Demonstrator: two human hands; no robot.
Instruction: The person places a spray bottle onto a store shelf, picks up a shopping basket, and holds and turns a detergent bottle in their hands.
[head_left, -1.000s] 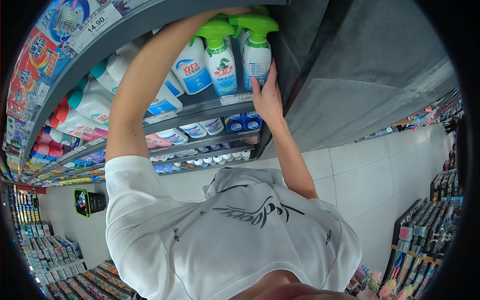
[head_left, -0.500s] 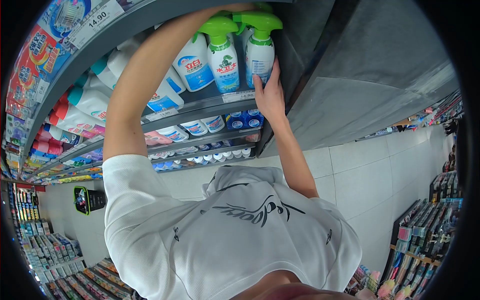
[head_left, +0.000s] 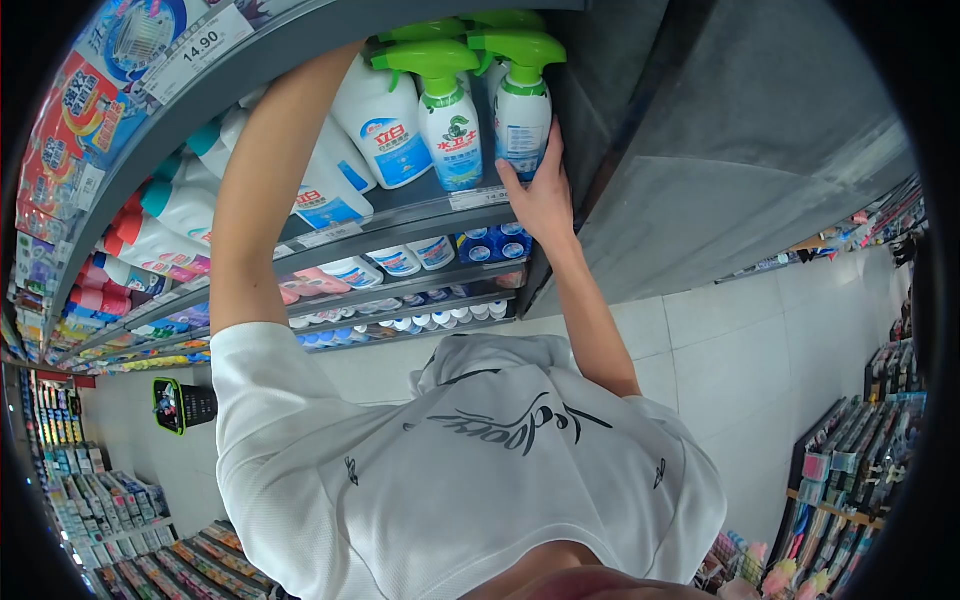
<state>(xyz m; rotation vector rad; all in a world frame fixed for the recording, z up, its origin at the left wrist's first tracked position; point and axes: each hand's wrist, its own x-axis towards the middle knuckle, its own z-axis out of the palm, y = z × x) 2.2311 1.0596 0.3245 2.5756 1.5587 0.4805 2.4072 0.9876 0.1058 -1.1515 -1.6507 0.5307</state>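
Note:
Two white spray bottles with green trigger heads stand side by side on the upper shelf, a left one [head_left: 452, 140] and a right one [head_left: 522, 125]. My right hand [head_left: 543, 200] is around the lower part of the right bottle, thumb at its lower left and fingers along its right side. My left arm [head_left: 265, 190] reaches up into the shelf, and the shelf's upper edge hides my left hand. Beside that forearm are large white bottles with blue labels [head_left: 392, 145]. More green trigger heads [head_left: 425, 30] show behind the front pair.
A dark shelf edge [head_left: 400, 215] with price tags runs below the bottles. Lower shelves hold more bottles. To the right is a grey panel [head_left: 740, 180]. A black basket with a green rim [head_left: 178, 406] stands on the floor at left. Stocked racks [head_left: 850, 460] are at lower right.
My left forearm has shifted left, away from the trigger heads, uncovering more of them. My right thumb has slid off the right bottle's label towards its lower left edge.

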